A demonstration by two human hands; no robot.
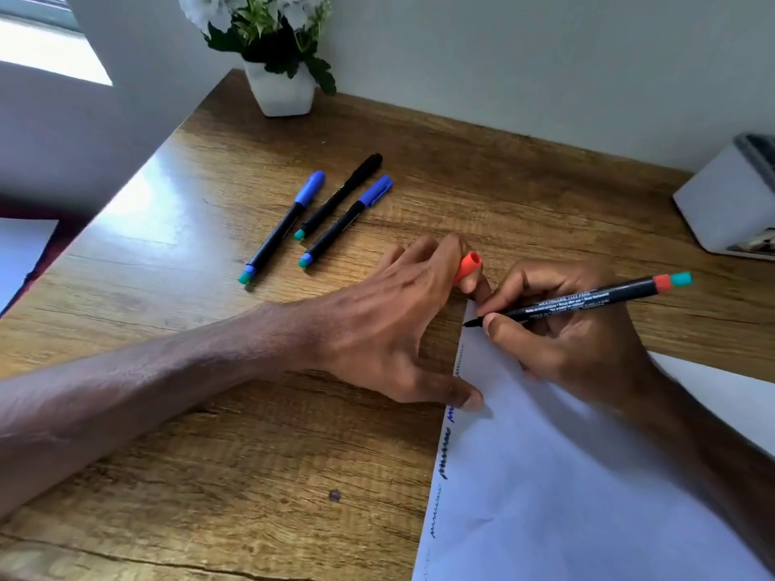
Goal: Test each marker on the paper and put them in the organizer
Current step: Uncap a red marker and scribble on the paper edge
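Orange-banded marker [587, 299] is sitting uncapped in the right hand [566, 341], whose thumb and fingers are pinching it near the tip, and the tip is touching the top corner of the paper [566, 475]. Just beside it on the left, the left hand [386, 325] is gripping the orange cap [467, 267] between its fingers while its outstretched thumb [469, 398] is pressing the paper's left edge. Squiggles [448, 434] are running down that edge. Three capped markers [341, 195] are lying on the table [209, 413] beyond the left hand, well apart from the white organizer [729, 203] standing at the far right.
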